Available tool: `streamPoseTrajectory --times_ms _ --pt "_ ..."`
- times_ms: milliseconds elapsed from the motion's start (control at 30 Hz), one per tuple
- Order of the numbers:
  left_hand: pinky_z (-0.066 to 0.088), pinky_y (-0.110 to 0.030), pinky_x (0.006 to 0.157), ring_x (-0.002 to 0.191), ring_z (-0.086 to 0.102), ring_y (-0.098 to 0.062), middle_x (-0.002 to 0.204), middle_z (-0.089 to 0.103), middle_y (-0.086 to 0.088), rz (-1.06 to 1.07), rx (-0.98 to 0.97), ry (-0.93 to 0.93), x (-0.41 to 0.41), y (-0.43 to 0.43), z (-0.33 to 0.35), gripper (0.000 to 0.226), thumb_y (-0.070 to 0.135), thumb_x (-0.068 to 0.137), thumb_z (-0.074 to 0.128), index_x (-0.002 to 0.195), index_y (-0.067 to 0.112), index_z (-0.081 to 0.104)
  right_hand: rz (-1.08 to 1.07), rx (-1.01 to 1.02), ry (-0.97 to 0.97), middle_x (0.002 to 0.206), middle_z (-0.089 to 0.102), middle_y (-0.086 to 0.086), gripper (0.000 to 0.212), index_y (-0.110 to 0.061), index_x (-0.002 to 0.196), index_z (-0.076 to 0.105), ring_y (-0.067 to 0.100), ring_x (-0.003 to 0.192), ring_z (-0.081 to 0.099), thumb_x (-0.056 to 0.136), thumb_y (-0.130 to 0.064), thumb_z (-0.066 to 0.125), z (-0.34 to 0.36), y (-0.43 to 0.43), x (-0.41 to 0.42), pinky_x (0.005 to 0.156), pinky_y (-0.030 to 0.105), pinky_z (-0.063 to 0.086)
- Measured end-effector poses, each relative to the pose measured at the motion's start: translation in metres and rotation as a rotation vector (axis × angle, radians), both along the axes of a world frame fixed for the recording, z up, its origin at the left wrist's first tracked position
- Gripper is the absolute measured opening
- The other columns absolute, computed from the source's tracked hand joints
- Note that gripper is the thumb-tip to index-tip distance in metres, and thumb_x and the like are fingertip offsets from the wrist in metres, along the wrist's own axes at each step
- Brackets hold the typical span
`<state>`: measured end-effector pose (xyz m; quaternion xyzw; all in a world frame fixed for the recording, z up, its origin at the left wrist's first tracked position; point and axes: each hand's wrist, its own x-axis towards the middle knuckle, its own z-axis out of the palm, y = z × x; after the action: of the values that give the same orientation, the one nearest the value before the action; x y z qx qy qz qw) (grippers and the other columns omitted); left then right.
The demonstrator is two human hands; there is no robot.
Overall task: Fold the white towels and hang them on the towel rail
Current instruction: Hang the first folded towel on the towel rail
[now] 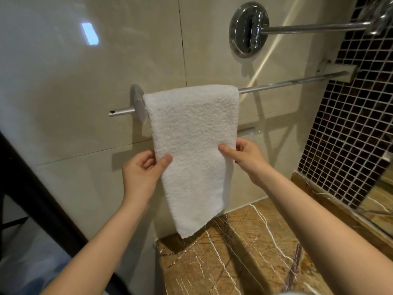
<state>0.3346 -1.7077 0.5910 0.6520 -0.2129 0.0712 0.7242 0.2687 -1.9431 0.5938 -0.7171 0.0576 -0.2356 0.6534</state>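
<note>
A folded white towel [191,133] hangs over the left end of the chrome towel rail [293,83] on the cream tiled wall. Its lower end reaches down to the edge of the marble counter. My left hand [142,173] pinches the towel's left edge about halfway down, thumb in front and fingers behind. My right hand [244,158] pinches the right edge at a similar height, thumb on the front face. The rail to the right of the towel is bare.
A round chrome wall mount with a long arm [248,28] sticks out above the rail. A brown veined marble counter [244,252] lies below. Dark mosaic tiles [357,124] cover the right wall. A black frame [38,201] runs diagonally at the left.
</note>
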Motion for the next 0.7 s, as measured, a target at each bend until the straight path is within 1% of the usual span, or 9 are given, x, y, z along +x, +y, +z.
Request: streamPoseTrajectory --times_ms 133,200,267,300,367,467,533,600,700 --pt "0.052 -0.016 0.064 0.076 0.070 -0.011 0.081 0.075 0.002 0.050 0.003 -0.017 0.000 -0.003 -0.001 0.006 0.015 0.077 0.077 0.078 0.018 0.072 -0.042 -0.019 -0.053 0.066 0.070 -0.014 0.009 -0.021 0.076 0.071 -0.005 0.058 0.059 0.083 -0.014 0.072 -0.002 0.000 -0.005 0.052 0.010 0.044" --pt "0.053 -0.017 0.065 0.077 0.071 -0.010 0.082 0.075 0.002 0.050 -0.036 0.018 -0.002 -0.006 -0.002 0.006 0.016 0.078 0.076 0.080 0.014 0.071 -0.015 0.033 -0.063 0.062 0.066 -0.016 0.011 -0.022 0.076 0.070 -0.006 0.054 0.056 0.085 -0.017 0.070 -0.009 0.001 -0.009 0.049 0.010 0.042" --pt "0.053 -0.018 0.068 0.080 0.070 -0.010 0.083 0.075 0.003 0.019 -0.062 0.053 -0.003 -0.009 -0.005 0.004 0.015 0.080 0.074 0.081 0.013 0.070 0.000 0.086 -0.048 0.062 0.063 -0.018 0.006 -0.021 0.080 0.069 -0.006 0.053 0.052 0.087 -0.021 0.068 -0.017 0.005 -0.013 0.050 0.011 0.040" --pt "0.053 -0.018 0.068 0.081 0.070 -0.010 0.084 0.075 0.004 0.004 -0.059 0.059 -0.005 -0.008 -0.007 0.004 0.014 0.081 0.073 0.082 0.015 0.070 0.000 0.099 -0.034 0.064 0.064 -0.018 0.004 -0.021 0.084 0.069 -0.005 0.055 0.052 0.086 -0.024 0.068 -0.020 0.006 -0.014 0.051 0.013 0.040" --pt "0.053 -0.017 0.071 0.085 0.071 -0.009 0.088 0.075 0.006 -0.013 -0.034 0.059 -0.007 -0.006 -0.012 0.008 0.013 0.080 0.073 0.085 0.018 0.070 0.003 0.101 -0.011 0.074 0.067 -0.014 0.010 -0.019 0.090 0.069 -0.001 0.062 0.056 0.084 -0.027 0.069 -0.025 0.009 -0.016 0.056 0.015 0.043" --pt "0.055 -0.019 0.076 0.092 0.070 -0.009 0.096 0.075 0.008 -0.050 0.022 0.052 -0.008 0.001 -0.021 0.017 0.015 0.078 0.076 0.091 0.025 0.071 0.024 0.087 0.007 0.093 0.073 -0.007 0.018 -0.019 0.096 0.069 0.008 0.081 0.067 0.080 -0.027 0.072 -0.028 0.011 -0.018 0.066 0.019 0.052" --pt "0.055 -0.018 0.076 0.092 0.070 -0.008 0.096 0.074 0.011 -0.068 0.066 0.055 -0.009 0.004 -0.027 0.023 0.016 0.074 0.079 0.091 0.027 0.070 0.041 0.064 0.017 0.094 0.074 -0.010 0.017 -0.022 0.095 0.069 0.006 0.086 0.069 0.078 -0.023 0.073 -0.029 0.011 -0.020 0.068 0.017 0.054" --pt "0.054 -0.016 0.073 0.091 0.070 -0.007 0.092 0.074 0.013 -0.064 0.106 0.059 -0.009 0.004 -0.033 0.025 0.015 0.071 0.081 0.090 0.027 0.069 0.043 0.011 0.041 0.089 0.073 -0.012 0.014 -0.024 0.092 0.069 0.001 0.082 0.069 0.079 -0.019 0.074 -0.030 0.011 -0.020 0.065 0.014 0.052" --pt "0.053 -0.013 0.071 0.090 0.070 -0.008 0.089 0.074 0.013 -0.048 0.130 0.068 -0.007 0.004 -0.042 0.026 0.011 0.071 0.080 0.088 0.026 0.069 0.009 -0.066 0.061 0.078 0.072 -0.013 0.007 -0.023 0.082 0.068 -0.004 0.069 0.066 0.081 -0.017 0.072 -0.034 0.007 -0.021 0.059 0.011 0.050"
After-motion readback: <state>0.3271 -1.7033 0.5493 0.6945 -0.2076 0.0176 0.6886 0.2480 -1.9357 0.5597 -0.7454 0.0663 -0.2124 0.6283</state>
